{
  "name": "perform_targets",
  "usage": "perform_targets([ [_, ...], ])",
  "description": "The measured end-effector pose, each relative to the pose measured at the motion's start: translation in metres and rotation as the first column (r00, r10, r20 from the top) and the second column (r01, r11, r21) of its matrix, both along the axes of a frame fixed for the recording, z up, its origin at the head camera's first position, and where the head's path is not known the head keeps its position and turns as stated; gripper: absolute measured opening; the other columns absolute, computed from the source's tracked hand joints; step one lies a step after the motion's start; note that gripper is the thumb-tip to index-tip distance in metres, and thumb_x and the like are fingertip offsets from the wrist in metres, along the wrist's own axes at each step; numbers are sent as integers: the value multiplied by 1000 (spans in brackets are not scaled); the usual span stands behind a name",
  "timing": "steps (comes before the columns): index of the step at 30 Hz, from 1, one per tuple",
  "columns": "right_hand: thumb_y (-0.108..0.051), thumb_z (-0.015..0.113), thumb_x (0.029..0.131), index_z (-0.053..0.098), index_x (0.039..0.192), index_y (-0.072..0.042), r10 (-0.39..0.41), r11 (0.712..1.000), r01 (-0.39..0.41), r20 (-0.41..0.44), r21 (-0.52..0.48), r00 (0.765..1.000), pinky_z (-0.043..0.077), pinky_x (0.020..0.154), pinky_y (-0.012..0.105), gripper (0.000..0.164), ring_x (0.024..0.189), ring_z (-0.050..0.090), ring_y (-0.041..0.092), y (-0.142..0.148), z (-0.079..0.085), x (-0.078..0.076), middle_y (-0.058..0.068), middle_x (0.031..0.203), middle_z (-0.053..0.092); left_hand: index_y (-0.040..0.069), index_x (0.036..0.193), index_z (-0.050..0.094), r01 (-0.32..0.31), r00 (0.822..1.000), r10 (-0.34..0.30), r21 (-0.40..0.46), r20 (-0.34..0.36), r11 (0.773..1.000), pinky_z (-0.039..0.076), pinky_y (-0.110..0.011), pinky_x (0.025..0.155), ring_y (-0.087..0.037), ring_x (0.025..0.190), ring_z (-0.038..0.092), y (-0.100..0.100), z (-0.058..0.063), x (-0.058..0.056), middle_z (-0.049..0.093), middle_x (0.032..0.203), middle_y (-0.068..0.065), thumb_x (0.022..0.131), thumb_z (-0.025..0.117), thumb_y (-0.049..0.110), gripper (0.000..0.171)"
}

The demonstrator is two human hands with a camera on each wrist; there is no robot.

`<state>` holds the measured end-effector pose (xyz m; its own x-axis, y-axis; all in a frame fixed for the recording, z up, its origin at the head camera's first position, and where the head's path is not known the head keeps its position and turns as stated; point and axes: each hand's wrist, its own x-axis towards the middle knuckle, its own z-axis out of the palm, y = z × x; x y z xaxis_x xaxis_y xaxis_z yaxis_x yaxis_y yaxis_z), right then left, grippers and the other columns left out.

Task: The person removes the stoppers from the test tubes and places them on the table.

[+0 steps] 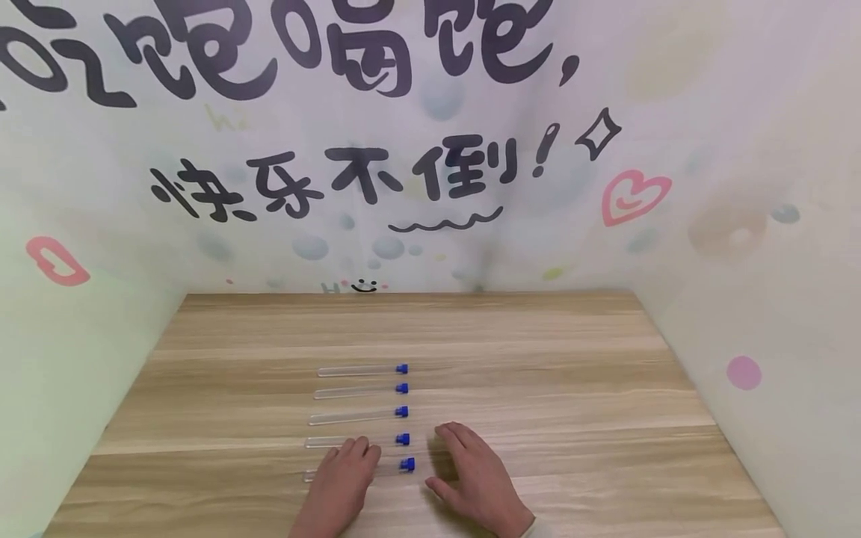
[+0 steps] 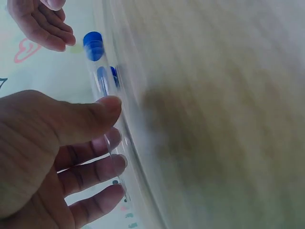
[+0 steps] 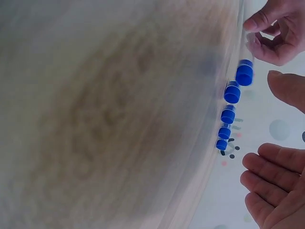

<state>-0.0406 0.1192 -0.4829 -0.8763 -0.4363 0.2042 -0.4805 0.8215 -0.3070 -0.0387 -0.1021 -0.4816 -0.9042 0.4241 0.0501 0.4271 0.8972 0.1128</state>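
A clear test tube with a blue cap (image 1: 406, 465) lies nearest me on the table, the closest in a column of several such tubes. My left hand (image 1: 339, 478) covers its middle, thumb on one side and fingers on the other, pinching it. In the left wrist view the thumb and fingertips meet the tube (image 2: 95, 67) below its cap. To the right of the caps, my right hand (image 1: 477, 478) holds nothing; its thumb stands apart from loosely bent fingers, palm turned toward the tubes. Part of the gripped tube is hidden under the left hand.
Four-sided wood-grain table (image 1: 538, 359) carries the other capped tubes (image 1: 356, 392), lying parallel beyond the left hand with caps to the right. White walls with black lettering (image 1: 363, 175) enclose the back and both sides.
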Motion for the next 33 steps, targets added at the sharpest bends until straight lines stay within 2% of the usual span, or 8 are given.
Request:
perform_targets([
  [5,-46,68,72,48,123,-8,4,1000,-4,-11,-4,1000,41,91,34,66,111,49,18,1,1,1,4,120,52,12,91,57,3,1000,-3,-16,9,1000,42,-34,63,-15,74,46,4,4,-1,49,81,0,67,68,-3,31],
  [10,-44,69,72,50,120,-8,9,1000,-10,-38,-19,999,42,90,33,63,108,51,17,1,2,-1,3,117,54,12,91,56,8,999,-8,-2,-54,1000,43,-36,64,-15,73,46,8,8,-1,45,80,0,66,67,-4,32],
  [15,-43,69,72,51,119,-8,14,999,-15,-32,-28,999,43,89,33,61,107,51,16,-1,4,-1,2,116,54,11,92,55,23,996,-24,-8,-87,1000,44,-35,59,-16,71,51,12,12,1,47,80,-1,65,69,-2,33],
  [19,-43,69,72,51,118,-9,8,1000,-8,-15,-29,1000,43,89,33,60,107,52,16,-2,6,-1,1,115,54,11,94,56,20,997,-21,-13,-70,1000,43,-34,57,-16,72,52,15,16,3,48,82,-2,64,70,-1,35],
  [27,-41,68,74,53,116,-11,15,1000,-14,9,-22,1000,44,88,32,54,105,53,15,-3,8,0,0,113,55,12,97,56,31,999,-31,-36,-14,999,46,-35,62,-16,77,53,20,25,6,49,85,-1,70,67,1,31],
  [33,-37,69,74,56,109,-12,37,999,-37,-19,-37,999,45,86,32,45,102,54,14,-4,11,1,-2,109,57,13,99,56,48,998,-49,-44,-40,998,47,-35,64,-16,81,54,24,28,7,50,88,-1,67,69,3,36],
])
